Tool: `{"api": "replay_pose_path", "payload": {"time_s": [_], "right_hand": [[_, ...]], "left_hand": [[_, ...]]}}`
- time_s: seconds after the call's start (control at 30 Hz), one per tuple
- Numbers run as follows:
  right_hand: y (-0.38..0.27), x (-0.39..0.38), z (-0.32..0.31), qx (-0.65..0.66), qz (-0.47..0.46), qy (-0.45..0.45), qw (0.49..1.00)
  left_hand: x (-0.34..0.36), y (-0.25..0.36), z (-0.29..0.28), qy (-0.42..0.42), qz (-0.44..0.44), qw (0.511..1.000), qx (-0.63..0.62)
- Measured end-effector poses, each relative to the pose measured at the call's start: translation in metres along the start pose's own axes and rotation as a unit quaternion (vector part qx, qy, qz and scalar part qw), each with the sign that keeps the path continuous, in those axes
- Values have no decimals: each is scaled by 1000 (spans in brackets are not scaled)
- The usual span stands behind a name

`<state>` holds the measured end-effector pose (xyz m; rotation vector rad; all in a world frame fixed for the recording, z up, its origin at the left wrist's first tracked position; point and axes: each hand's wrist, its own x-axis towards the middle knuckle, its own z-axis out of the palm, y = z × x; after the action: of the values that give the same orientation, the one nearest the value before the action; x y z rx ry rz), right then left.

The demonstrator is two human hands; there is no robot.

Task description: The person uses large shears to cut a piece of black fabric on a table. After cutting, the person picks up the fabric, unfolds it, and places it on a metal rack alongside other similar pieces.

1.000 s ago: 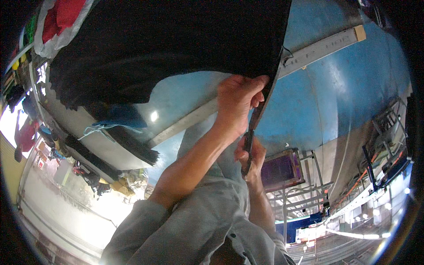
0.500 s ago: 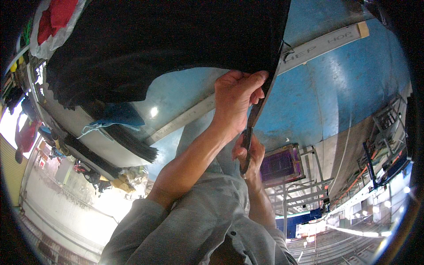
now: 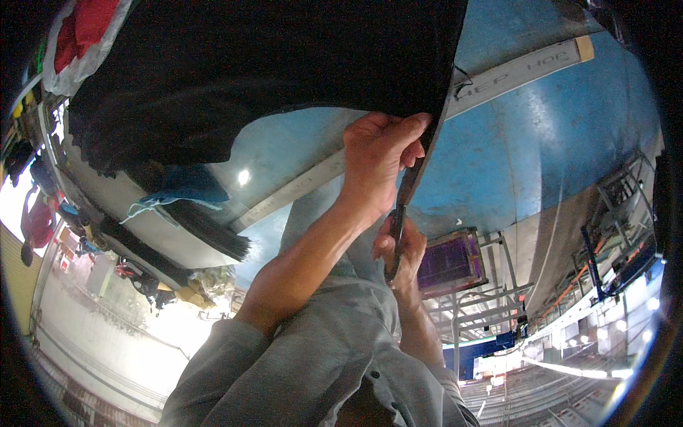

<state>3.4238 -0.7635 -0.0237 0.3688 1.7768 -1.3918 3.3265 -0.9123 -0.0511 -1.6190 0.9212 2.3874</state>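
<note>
step: cutting black cloth [image 3: 270, 71] on blue bench [image 3: 555, 142] | left hand [image 3: 377, 160] clenched on cloth edge, right hand [image 3: 402, 249] grasping scissors [image 3: 400, 220] | next: probably keep edge taut

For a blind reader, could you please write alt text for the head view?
A left hand grips the edge of a large black cloth over a blue table, while the right hand holds dark scissors at that edge.

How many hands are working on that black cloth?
2: the left hand pinches the edge of the black cloth on the blue table; the right hand, lower down, holds scissors.
</note>
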Motion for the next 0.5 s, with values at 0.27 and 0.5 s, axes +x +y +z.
{"api": "replay_pose_path", "payload": {"time_s": [0.27,0.5], "right_hand": [[-12,-1,3,19,68,10,997],[-15,-1,3,13,89,4,996]], "left_hand": [[1,-2,-2,-19,10,1000,-7],[1,-3,-3,-23,12,1000,-5]]}}
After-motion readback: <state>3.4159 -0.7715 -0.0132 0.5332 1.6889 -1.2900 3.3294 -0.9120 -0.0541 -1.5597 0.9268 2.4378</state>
